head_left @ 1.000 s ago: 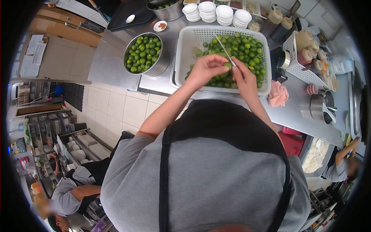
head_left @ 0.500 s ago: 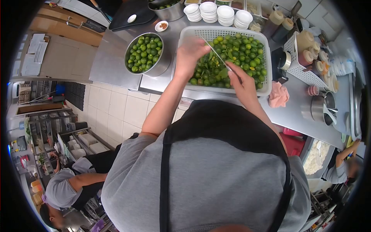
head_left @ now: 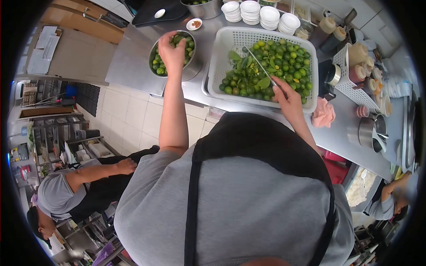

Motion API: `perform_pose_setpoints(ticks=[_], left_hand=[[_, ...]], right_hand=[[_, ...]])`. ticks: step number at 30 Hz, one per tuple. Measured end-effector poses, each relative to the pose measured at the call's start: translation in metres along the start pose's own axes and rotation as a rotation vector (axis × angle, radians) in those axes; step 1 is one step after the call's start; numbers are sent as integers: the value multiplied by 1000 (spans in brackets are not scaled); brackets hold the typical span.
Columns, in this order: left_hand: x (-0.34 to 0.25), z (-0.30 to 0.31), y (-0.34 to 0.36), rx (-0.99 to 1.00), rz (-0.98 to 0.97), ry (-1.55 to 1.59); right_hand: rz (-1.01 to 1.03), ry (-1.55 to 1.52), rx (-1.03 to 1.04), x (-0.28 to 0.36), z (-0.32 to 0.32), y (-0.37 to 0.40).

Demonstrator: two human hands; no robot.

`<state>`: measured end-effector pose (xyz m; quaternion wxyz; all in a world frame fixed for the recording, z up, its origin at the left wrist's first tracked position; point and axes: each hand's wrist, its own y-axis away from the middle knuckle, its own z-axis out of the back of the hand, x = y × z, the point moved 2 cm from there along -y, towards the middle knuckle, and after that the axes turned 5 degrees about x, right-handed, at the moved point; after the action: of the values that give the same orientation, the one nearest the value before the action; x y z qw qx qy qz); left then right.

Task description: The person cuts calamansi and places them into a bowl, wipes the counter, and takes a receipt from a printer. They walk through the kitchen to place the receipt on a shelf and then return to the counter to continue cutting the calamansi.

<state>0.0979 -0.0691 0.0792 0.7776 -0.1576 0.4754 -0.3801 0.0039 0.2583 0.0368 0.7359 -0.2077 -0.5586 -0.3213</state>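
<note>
Alongside: cloth (head_left: 324,113) right of basket (head_left: 223,48), pot (head_left: 192,70) left.
Right hand (head_left: 289,97) clasps knife (head_left: 258,62); left hand (head_left: 172,52) half-curled over pot, hold unclear.

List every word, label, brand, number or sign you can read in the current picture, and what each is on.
None can be read.
Sheets of paper on the beige panel: any writing is too small and blurred to read.
Squeeze bottles in the white basket: no lettering can be made out.
Knife in the right hand: no marking can be made out.
</note>
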Motion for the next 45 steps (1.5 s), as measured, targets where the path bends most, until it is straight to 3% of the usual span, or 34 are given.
perform_pose_setpoints(ticks=[1, 4, 6, 8, 9, 10, 13, 14, 15, 17, 18, 24, 30, 33, 37, 40, 45], left_hand=[[-4, 4, -2, -87, -250, -374], [-21, -17, 19, 344, -70, 9], [-26, -50, 55, 761, 27, 55], [-61, -63, 91, 1116, 0, 183], [-67, -76, 109, 1234, -64, -42], [-66, -84, 120, 1287, -143, -23], [-72, -86, 114, 1206, -50, 13], [-81, -74, 101, 1183, 143, 161], [-76, -73, 97, 1184, 139, 161], [-66, -73, 85, 947, 507, 891], [-73, -66, 78, 940, 576, 932], [-80, -60, 70, 711, 640, 1192], [-84, -59, 70, 649, 606, 1225], [-92, -62, 80, 778, 483, 1011], [-108, -59, 93, 917, 503, 1012], [-89, -63, 81, 673, 546, 1025], [-85, -57, 65, 564, 485, 1061]], right_hand=[[-6, 5, -15, -3, 2, 0], [-19, 18, -33, -6, 8, -2], [-24, 30, -37, -7, 10, -2], [-14, 61, -44, -6, 11, -2], [-16, 62, -49, -7, 11, -1], [0, 59, -66, -7, 10, 0], [7, 28, -89, -11, 11, 1], [-1, -1, -85, -11, 11, 2], [1, -1, -89, -9, 12, 3], [-17, -20, -67, 0, 12, 6], [-13, -20, -68, 2, 10, 6], [58, -114, 15, 17, -4, 7], [70, -76, 5, 19, -5, 7], [93, -39, -63, 20, -6, 3], [53, 11, -117, 14, 1, -9], [78, -53, -111, 21, 2, -4], [68, -82, 13, 21, -6, 10]])
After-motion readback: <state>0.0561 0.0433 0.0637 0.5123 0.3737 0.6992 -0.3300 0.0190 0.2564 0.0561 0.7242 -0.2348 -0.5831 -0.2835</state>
